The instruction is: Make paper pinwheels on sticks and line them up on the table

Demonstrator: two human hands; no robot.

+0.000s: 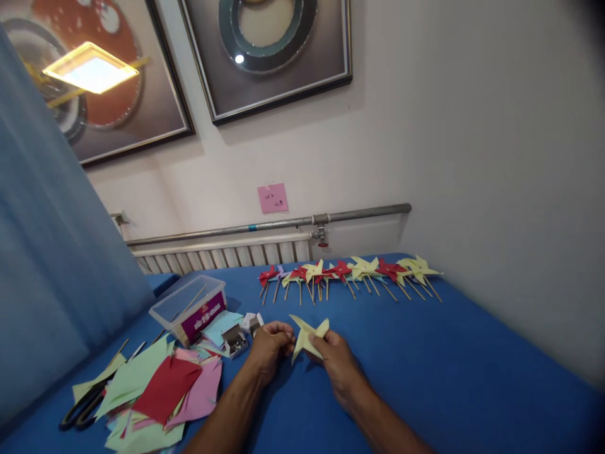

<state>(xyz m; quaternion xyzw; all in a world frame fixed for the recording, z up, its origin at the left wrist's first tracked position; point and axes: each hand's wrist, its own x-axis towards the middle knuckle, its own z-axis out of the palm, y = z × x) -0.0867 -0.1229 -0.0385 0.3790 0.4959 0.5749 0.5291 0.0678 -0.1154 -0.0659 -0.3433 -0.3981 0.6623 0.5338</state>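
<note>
- Blue cloth (425, 378) is covering the whole worktable, which is sitting against a pale wall, giving the coloured paper a plain backdrop.
- Nearest, at 6 o'clock, both forearms are coming in low over the cloth so the work is staying flat and steady.
- Left hand (268, 347) is pinching narrow on the centre of a yellow pinwheel (307, 335), seemingly pressing the folded points together.
- Right hand (336, 358) is gripping the pinwheel's lower blade, bracing it from the 3 o'clock side.
- At 8 o'clock, loose paper squares (161, 384) are lying fanned within reach, black scissors (82, 408) beside them.
- At 10 o'clock, a small open box (235, 343) and a clear plastic tub (189, 307) are sitting close, handy for parts.
- Far off at 12 o'clock, finished pinwheels (350, 274) are lining up in a row, sticks pointing back, out of the way.
</note>
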